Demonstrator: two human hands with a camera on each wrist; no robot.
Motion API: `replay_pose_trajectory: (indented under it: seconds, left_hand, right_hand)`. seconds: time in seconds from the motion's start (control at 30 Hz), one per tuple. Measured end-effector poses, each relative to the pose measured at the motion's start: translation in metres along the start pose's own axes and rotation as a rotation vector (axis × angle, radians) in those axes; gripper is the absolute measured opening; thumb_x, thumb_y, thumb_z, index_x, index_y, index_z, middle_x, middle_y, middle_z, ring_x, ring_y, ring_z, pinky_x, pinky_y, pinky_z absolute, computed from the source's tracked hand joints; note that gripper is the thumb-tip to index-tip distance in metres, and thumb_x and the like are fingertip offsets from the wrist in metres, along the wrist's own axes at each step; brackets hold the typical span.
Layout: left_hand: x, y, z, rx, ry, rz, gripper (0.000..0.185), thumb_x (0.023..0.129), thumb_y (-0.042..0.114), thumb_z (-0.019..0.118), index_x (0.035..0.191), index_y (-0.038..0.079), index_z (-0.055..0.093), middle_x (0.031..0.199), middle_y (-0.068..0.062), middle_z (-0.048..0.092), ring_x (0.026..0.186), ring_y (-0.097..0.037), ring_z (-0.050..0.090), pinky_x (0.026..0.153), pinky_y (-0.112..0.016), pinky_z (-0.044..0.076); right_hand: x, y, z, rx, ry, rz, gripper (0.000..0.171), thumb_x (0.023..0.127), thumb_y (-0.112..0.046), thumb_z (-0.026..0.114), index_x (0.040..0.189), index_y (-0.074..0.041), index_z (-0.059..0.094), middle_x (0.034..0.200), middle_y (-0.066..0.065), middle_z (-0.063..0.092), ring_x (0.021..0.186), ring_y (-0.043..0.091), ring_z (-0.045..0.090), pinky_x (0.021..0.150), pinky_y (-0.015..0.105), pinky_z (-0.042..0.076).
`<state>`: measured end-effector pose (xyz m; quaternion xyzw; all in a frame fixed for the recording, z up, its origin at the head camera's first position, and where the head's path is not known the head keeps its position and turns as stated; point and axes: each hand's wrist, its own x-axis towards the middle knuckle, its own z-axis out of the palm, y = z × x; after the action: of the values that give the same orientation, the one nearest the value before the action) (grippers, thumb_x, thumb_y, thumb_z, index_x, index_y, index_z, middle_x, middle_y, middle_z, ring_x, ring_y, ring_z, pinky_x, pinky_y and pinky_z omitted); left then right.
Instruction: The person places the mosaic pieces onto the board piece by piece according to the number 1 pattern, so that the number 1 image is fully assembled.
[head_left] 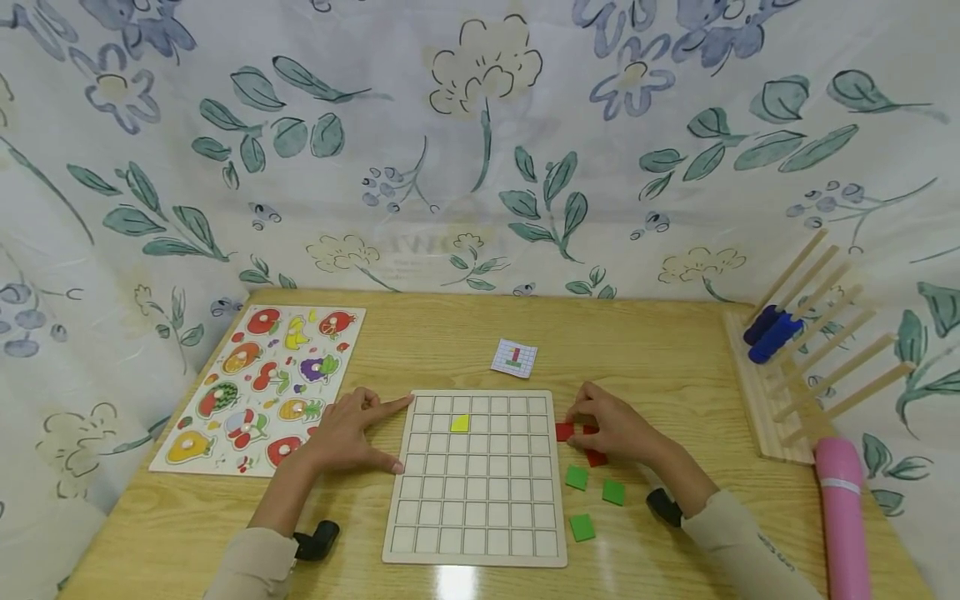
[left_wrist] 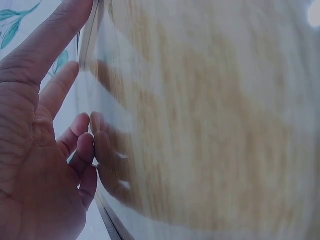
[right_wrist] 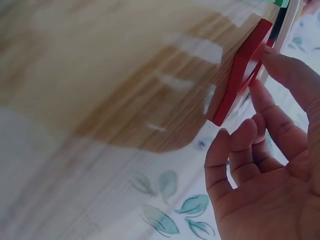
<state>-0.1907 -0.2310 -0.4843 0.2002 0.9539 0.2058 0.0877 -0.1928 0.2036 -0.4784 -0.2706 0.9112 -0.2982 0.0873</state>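
Wood worktop: tile pickup, by the look.
Right grip pinched a red tile; left grip, unclenched, touched board. Next likely needed a clean lift.

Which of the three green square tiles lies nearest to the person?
The green square tile lowest in the head view, beside the pale wooden grid board; the other two tiles lie farther away, nearer the right hand.

A white rectangular fruit-picture board lies left. At right stands a wooden peg rack, nearer a pink cylinder.
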Motion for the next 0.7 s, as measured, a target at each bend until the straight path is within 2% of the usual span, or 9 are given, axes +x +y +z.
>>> replay_pose_trajectory:
  seconds: [0.17, 0.37, 0.7]
  left_hand:
    - [0.0, 0.0, 0.0, 0.012, 0.007, 0.004, 0.099, 0.059, 0.07, 0.081, 0.146, 0.038, 0.049, 0.098, 0.001, 0.036, 0.086, -0.016, 0.031, 0.074, -0.037, 0.023]
    - [0.0, -0.001, 0.0, 0.013, -0.001, -0.001, 0.099, 0.059, 0.071, 0.081, 0.146, 0.039, 0.048, 0.098, 0.001, 0.036, 0.087, -0.015, 0.031, 0.075, -0.037, 0.023]
    - [0.0, 0.0, 0.0, 0.004, 0.008, 0.002, 0.099, 0.058, 0.07, 0.082, 0.146, 0.038, 0.049, 0.098, 0.001, 0.035, 0.086, -0.016, 0.031, 0.074, -0.038, 0.022]
  right_hand:
    - [-0.002, -0.001, -0.001, -0.02, 0.043, -0.013, 0.018, 0.081, -0.017, 0.081, 0.095, -0.01, 0.073, 0.097, -0.005, 0.048, 0.089, 0.01, 0.051, 0.081, 0.031, 0.049]
    - [-0.002, -0.002, -0.001, 0.061, 0.081, 0.003, 0.016, 0.08, -0.014, 0.081, 0.093, -0.012, 0.071, 0.096, -0.004, 0.047, 0.089, 0.01, 0.049, 0.083, 0.031, 0.049]
    - [0.002, -0.012, -0.002, 0.065, 0.135, -0.039, 0.017, 0.078, -0.013, 0.082, 0.091, -0.011, 0.071, 0.093, -0.001, 0.045, 0.082, 0.011, 0.045, 0.071, 0.025, 0.044]
